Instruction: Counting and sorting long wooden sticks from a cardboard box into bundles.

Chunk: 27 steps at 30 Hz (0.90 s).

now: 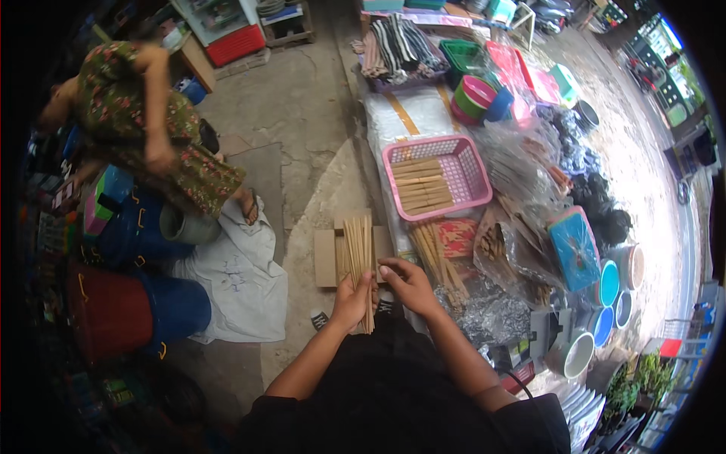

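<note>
My left hand (353, 303) is wrapped around a loose bundle of thin, light-brown wooden sticks (357, 241), which fan out slightly at the far end. Just right of the bundle, my right hand (409, 286) has its thumb and fingers apart, with nothing visible in it. Below the sticks stands a cardboard box (325, 258) with its flaps spread, and more sticks show inside it. To the upper right, a pink plastic basket (481, 170) contains several bundles of similar sticks (422, 184) laid in a stack.
A person (130, 113) in a floral dress bends at the left near large plastic tubs (176, 303) and a white sack (244, 284). Plastic-wrapped goods (493, 312), striped cloths (397, 48) and coloured basins (608, 284) crowd the right side. A road (689, 238) runs beyond.
</note>
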{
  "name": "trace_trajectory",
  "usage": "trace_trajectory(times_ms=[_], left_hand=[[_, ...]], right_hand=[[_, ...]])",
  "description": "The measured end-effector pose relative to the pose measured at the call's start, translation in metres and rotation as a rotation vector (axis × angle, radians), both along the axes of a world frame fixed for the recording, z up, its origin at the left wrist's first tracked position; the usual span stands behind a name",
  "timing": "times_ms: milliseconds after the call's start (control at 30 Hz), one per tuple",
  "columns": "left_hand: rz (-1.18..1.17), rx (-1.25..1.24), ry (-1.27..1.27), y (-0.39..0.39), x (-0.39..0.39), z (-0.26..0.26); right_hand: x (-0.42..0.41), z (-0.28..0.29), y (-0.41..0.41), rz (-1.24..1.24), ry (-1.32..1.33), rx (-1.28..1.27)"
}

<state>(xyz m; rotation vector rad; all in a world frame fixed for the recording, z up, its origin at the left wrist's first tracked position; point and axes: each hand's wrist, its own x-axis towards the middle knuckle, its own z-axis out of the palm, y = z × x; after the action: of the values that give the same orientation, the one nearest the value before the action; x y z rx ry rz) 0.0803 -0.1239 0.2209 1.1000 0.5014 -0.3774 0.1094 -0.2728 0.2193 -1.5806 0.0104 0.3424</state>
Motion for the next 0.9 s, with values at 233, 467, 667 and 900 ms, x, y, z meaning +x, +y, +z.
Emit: trace_trajectory(times_ms=[233, 467, 667, 900], left_hand=[[-0.188, 0.085, -0.005, -0.038, -0.006, -0.014], [-0.167, 0.160, -0.015, -0.049, -0.008, -0.019], [-0.098, 0.186, -0.011, -0.049, -0.012, -0.019], [-0.045, 0.219, -0.043, -0.040, -0.015, -0.018]], right_hand=[[0.000, -0.022, -0.028, -0.139, 0.352, 0.339], [0.001, -0.033, -0.041, -0.137, 0.311, 0.333], [0.004, -0.025, -0.036, -0.165, 0.344, 0.340], [0.005, -0.029, -0.022, -0.124, 0.368, 0.350]])
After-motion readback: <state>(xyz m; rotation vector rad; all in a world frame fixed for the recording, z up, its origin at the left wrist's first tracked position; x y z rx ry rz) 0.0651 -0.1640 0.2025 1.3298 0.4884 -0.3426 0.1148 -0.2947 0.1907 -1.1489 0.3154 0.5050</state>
